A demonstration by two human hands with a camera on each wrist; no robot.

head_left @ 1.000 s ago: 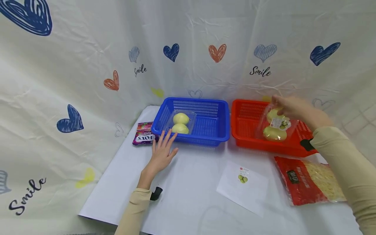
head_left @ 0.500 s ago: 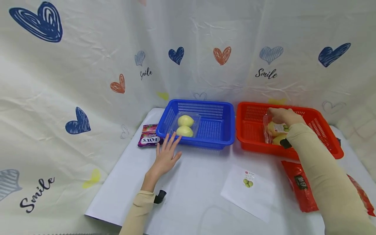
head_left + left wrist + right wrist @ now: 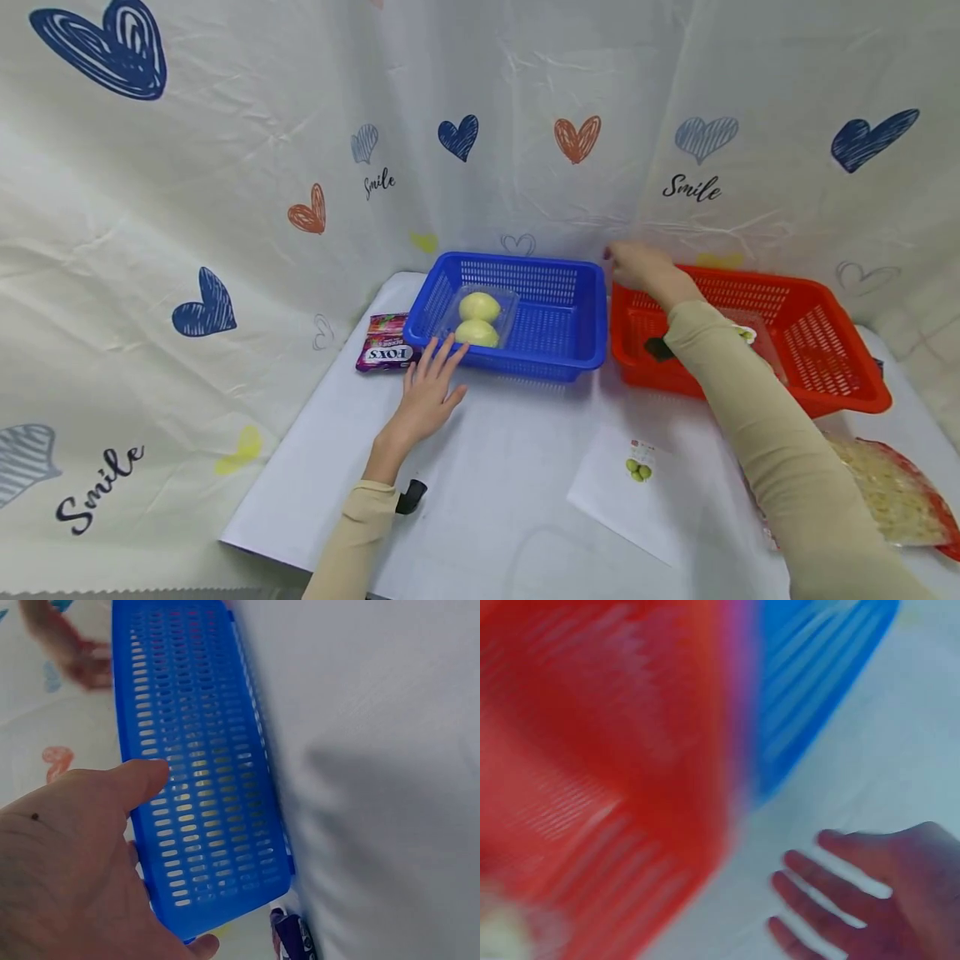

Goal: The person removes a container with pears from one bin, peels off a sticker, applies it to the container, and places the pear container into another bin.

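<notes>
My left hand (image 3: 422, 407) has its fingers spread at the front of the blue basket (image 3: 525, 364). In the left wrist view the thumb lies along the basket's slotted wall. Inside the basket, a clear plastic box of yellow-green fruit (image 3: 478, 321) sits at the left end. My right hand (image 3: 643, 268) is over the back left corner of the red basket (image 3: 832, 358), holding nothing. In the right wrist view its fingers are fairly straight and apart. A second clear fruit box (image 3: 763, 340) lies in the red basket, mostly hidden by my right forearm.
A purple Fox's candy bag (image 3: 386, 343) lies left of the blue basket. On the white table (image 3: 510, 483) is a white sheet (image 3: 618, 504) with a fruit label. A red and clear bag of pale yellow pieces (image 3: 888, 492) is partly behind my right arm. A curtain hangs behind.
My right hand lowered the fruit box into the red basket, let it go and moved left over the basket's corner. The left hand has stayed at the blue basket.
</notes>
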